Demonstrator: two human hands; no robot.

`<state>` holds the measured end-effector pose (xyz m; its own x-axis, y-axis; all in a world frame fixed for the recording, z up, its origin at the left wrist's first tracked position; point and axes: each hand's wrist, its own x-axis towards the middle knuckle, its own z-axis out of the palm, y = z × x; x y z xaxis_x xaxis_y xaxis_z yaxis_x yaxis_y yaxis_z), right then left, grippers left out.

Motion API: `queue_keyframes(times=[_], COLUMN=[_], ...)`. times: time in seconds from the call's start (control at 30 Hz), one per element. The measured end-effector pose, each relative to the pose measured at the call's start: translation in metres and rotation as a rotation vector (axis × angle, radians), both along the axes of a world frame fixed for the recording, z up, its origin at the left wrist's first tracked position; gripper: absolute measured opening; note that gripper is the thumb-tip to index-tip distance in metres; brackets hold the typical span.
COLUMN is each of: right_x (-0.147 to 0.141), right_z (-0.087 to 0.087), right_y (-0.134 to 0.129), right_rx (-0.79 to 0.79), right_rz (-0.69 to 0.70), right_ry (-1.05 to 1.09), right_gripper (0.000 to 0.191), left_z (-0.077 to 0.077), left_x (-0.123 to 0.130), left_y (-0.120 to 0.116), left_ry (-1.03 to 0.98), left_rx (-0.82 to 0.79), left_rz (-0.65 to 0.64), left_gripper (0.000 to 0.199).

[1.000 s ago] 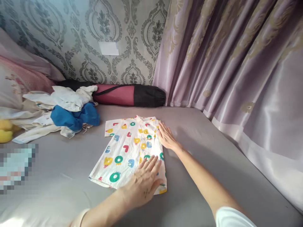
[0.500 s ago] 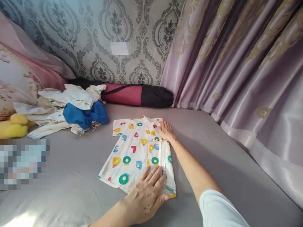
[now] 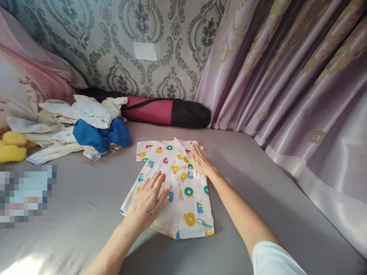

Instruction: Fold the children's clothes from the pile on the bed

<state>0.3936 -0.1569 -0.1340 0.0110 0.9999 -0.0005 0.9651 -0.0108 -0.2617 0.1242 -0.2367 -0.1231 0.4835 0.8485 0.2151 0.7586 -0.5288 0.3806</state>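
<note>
A small white short-sleeved shirt (image 3: pixel 183 194) with a colourful letter-and-animal print lies spread on the grey bed sheet (image 3: pixel 237 244), collar toward the wall. Over its left-hand side is my left hand (image 3: pixel 150 196), fingers stretched out; whether it touches the cloth or hovers just above, I cannot tell. My right hand (image 3: pixel 200 158) rests flat near the right shoulder, hiding part of the sleeve there. A folded-over strip of cloth runs down the shirt's right side. Neither hand grips anything.
A heap of white clothes (image 3: pixel 94 110) with a blue garment (image 3: pixel 100 134) lies at the back left, beside a yellow plush thing (image 3: pixel 14 147). Along the wall is a red and black rolled bag (image 3: pixel 151 110). Purple curtains (image 3: pixel 258 68) hang on the right. A blurred patch covers something at left.
My left hand has moved from the shirt's lower hem up and to the left. My right hand stays near the shoulder. The view has shifted slightly.
</note>
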Motion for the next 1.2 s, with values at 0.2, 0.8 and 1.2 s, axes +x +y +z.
queue_keyframes(times=[0.2, 0.8, 1.2], right_x=[-0.005, -0.037, -0.063], right_z=[-0.009, -0.006, 0.000], right_y=[-0.033, -0.140, -0.183], right_rx=[-0.038, 0.020, -0.026], right_rz=[-0.065, 0.033, 0.105], right_ry=[-0.072, -0.080, -0.047], right_gripper=[0.066, 0.064, 0.063], left_z=[-0.012, -0.007, -0.007], left_x=[-0.010, -0.009, -0.031], left_y=[0.008, 0.001, 0.028], left_ry=[0.006, 0.220, 0.258], left_rx=[0.133, -0.126, -0.150], left_rz=[0.016, -0.134, 0.268], left_gripper=[0.053, 0.049, 0.054])
